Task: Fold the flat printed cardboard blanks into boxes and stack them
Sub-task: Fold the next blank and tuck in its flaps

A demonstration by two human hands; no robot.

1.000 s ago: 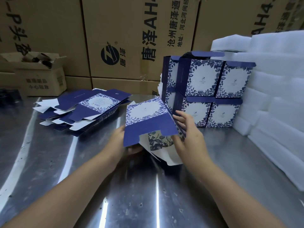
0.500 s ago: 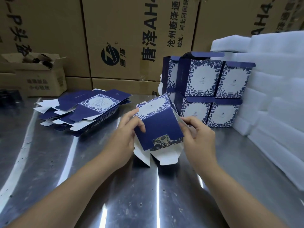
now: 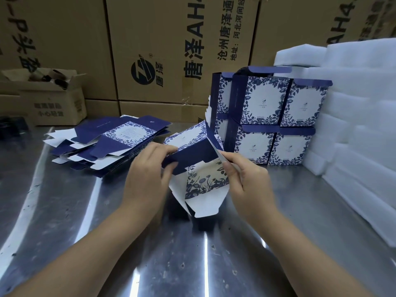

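Pinching the box (image 3: 194, 152), left hand (image 3: 147, 179) and right hand (image 3: 246, 181) hide its seemingly unclosed end.

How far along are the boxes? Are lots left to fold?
Several folded boxes stand stacked two high beside the white foam. Left hand and right hand grip one half-folded box, its white flaps hanging open. A pile of flat blanks waits on the metal table.

I see a shiny steel table (image 3: 64, 211) across the near view, streaked with bright reflections. Big brown printed cartons (image 3: 162, 39) wall off the far side, with a small open carton (image 3: 53, 103) at far left. White foam slabs (image 3: 353, 103) are piled on the right.
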